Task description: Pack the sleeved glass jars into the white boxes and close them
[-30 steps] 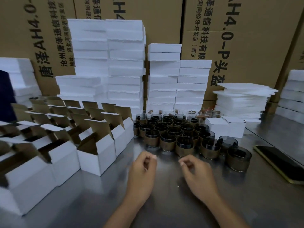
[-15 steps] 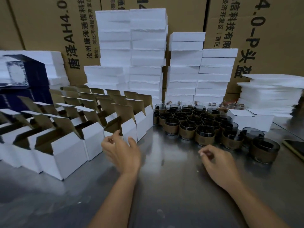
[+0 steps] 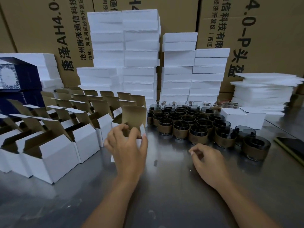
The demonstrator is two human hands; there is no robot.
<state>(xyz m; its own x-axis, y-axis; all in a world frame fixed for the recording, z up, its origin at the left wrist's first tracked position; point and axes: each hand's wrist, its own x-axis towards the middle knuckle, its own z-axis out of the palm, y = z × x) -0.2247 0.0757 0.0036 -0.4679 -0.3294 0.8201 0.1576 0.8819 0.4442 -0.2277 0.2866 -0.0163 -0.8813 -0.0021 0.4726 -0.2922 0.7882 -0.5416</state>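
Observation:
Several dark glass jars with brown sleeves [image 3: 197, 134] stand clustered on the metal table [image 3: 164, 186] at centre right. To the left, several open white boxes [image 3: 54, 153] stand in rows with their brown-lined lids up. My left hand [image 3: 127, 145] grips one open white box [image 3: 134, 116] at the right end of the rows, fingers curled over its front edge; most of its body is hidden by the hand. My right hand [image 3: 209, 160] hovers low over the table in front of the jars, fingers loosely curled, holding nothing.
Tall stacks of white foam pads [image 3: 139, 51] stand behind the jars against big cardboard cartons [image 3: 246, 30]. Two closed white boxes [image 3: 243, 117] sit right of the jars. A thin foam-sheet pile [image 3: 263, 91] and a phone [image 3: 292, 145] lie at right. Dark blue boxes [image 3: 18, 76] at left.
My left hand has moved from the table's middle to the rows of boxes and taken hold of the nearest open box. My right hand has stayed low in front of the jars.

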